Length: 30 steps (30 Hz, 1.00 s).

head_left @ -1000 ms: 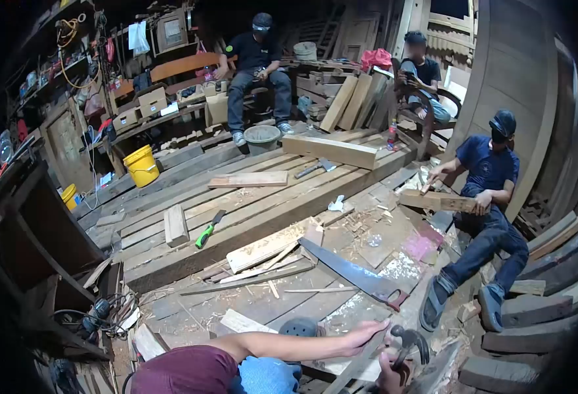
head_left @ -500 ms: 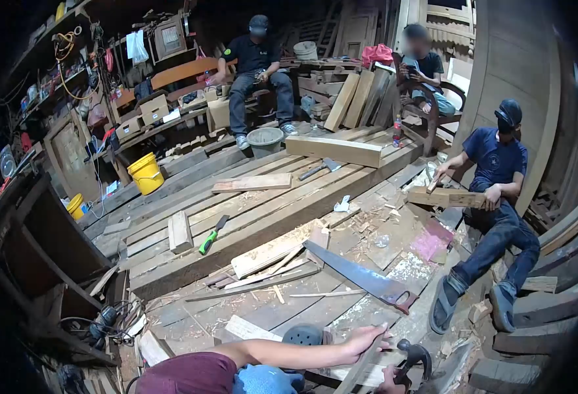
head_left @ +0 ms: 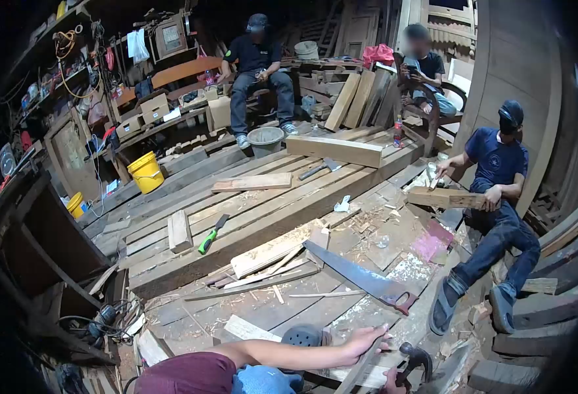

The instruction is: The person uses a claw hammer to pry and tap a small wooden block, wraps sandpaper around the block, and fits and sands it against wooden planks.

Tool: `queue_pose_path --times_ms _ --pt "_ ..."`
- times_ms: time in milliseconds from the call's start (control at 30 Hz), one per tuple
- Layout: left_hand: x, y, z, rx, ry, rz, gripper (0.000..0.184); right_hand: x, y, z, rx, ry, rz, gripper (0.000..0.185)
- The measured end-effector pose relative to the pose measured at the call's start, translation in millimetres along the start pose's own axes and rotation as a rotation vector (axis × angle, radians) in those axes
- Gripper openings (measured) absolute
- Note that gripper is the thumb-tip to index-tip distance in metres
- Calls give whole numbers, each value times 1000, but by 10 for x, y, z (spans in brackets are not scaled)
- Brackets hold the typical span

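Note:
My left hand [head_left: 362, 344] reaches in from the bottom left and is closed around the upper end of a narrow wooden strip [head_left: 361, 372]. Just to its right, at the bottom edge, my right hand [head_left: 392, 382] grips a claw hammer [head_left: 416, 360], its dark head beside the strip. Most of my right hand is cut off by the frame. A hand saw [head_left: 361, 276] lies flat on the floor beyond my hands. Left of the saw rests a pale board [head_left: 272, 251] covered with shavings.
A co-worker [head_left: 496, 164] sits at right, working on a wood block [head_left: 445, 197]. Two people sit at the back. A green-handled chisel [head_left: 207, 241], a hatchet [head_left: 320, 168] and wood pieces lie on the stacked beams [head_left: 190, 266]. A yellow bucket [head_left: 146, 173] stands at left.
The camera view has shifted, so the room appears slightly lower and further right than in the earliest frame. My hands keep hold of the strip and the hammer.

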<state>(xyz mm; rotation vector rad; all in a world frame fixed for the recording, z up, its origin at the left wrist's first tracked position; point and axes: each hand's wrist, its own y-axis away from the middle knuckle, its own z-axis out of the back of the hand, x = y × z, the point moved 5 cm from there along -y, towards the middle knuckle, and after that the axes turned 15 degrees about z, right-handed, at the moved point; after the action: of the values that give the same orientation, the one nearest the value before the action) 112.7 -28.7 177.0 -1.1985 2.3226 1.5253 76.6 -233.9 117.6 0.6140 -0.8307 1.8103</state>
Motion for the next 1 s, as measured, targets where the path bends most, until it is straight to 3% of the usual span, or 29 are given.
queue_pose_path --times_ms 200,300,333,433,467,567,600,700,867,1000 --pt "22 -16 -9 5 29 -27 43 -57 103 -37 -4 78 102 26" --pt "34 -41 14 6 7 7 43 -467 182 -172 -3 -540 -416 31" --pt "37 -42 15 7 15 6 42 194 29 88 -54 -318 -194 34" --pt "32 -38 12 1 17 13 41 161 22 85 61 5 -125 35" --pt "23 -24 9 -3 11 14 41 -214 130 -125 53 248 121 35" --pt "48 -75 24 11 31 33 38 81 29 48 -40 -90 -162 34" --pt "32 -44 5 19 44 25 38 79 16 31 -31 -114 -170 34" --pt "-6 23 -29 3 71 -38 42 -93 55 -42 8 -4 -32 32" --pt "-38 25 -5 -2 17 -78 44 -440 181 -217 39 366 385 30" --pt "-17 -13 3 0 47 -71 42 -691 183 -298 -35 -96 80 31"
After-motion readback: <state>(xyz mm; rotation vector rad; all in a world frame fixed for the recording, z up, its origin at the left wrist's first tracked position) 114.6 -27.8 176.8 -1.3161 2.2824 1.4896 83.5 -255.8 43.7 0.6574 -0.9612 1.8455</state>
